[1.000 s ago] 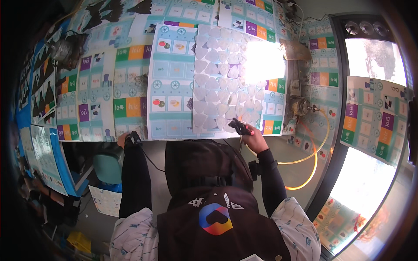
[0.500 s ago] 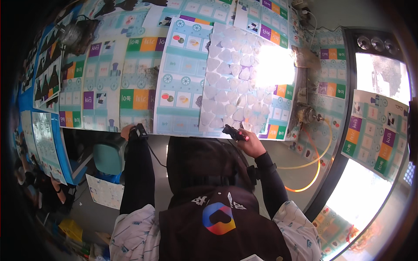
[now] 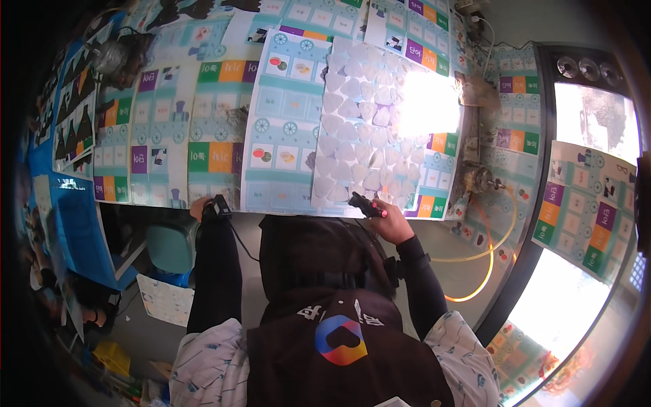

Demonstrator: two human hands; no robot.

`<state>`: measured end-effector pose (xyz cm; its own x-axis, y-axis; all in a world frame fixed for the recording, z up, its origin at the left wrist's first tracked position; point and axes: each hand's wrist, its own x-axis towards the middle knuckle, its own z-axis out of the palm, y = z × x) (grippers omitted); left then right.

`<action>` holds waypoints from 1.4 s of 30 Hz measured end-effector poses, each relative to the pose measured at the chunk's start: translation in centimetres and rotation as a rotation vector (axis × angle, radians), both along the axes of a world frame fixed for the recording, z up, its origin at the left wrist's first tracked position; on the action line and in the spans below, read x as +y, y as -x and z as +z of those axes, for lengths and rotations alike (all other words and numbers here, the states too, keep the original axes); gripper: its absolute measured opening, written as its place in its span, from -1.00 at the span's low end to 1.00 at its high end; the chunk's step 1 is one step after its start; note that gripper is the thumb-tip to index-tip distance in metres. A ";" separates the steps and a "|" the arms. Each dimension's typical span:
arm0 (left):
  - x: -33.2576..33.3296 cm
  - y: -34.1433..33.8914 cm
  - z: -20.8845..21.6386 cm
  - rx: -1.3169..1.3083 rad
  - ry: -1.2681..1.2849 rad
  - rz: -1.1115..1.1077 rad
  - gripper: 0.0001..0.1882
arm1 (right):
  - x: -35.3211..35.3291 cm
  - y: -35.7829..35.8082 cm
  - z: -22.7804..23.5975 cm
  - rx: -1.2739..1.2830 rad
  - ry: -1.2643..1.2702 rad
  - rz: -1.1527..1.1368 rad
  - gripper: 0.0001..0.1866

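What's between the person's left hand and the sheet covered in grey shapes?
From the left hand, the head view shows a small black device, printed table covering, then a pale-blue sheet with printed wheels and fruit, reaching the grey-shape sheet.

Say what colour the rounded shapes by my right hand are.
The rounded shapes are pale grey, clearest in the head view.

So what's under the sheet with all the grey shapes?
On the left, a printed fruit sheet sticks out from under the grey-shape sheet. Beneath the middle, it's covered, so I can't tell.

Black undersleeves (image 3: 218, 271) emerge from white patterned sleeves (image 3: 209, 359).
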<state>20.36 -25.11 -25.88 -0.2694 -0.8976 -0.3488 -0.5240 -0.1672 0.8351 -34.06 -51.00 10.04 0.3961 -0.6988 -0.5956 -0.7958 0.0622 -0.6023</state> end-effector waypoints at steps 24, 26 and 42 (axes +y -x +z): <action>0.4 1.6 -4.6 0.065 -0.153 0.195 -0.55 | -2.7 -0.4 -2.8 0.004 0.012 -0.173 -0.63; 0.8 0.6 -3.8 -0.059 -0.090 0.238 -0.64 | -3.1 -0.7 -2.2 0.044 0.070 -0.157 -0.64; -1.7 9.7 1.2 -0.909 -0.253 0.806 -0.75 | -5.1 -2.2 -1.8 -0.022 0.057 -0.212 -0.72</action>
<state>10.64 -26.79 -24.66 0.7580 -0.5751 -0.3077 -0.5687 -0.8137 0.1200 -31.82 -56.12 8.27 0.2495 -0.8002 -0.5454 -0.7553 0.1916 -0.6267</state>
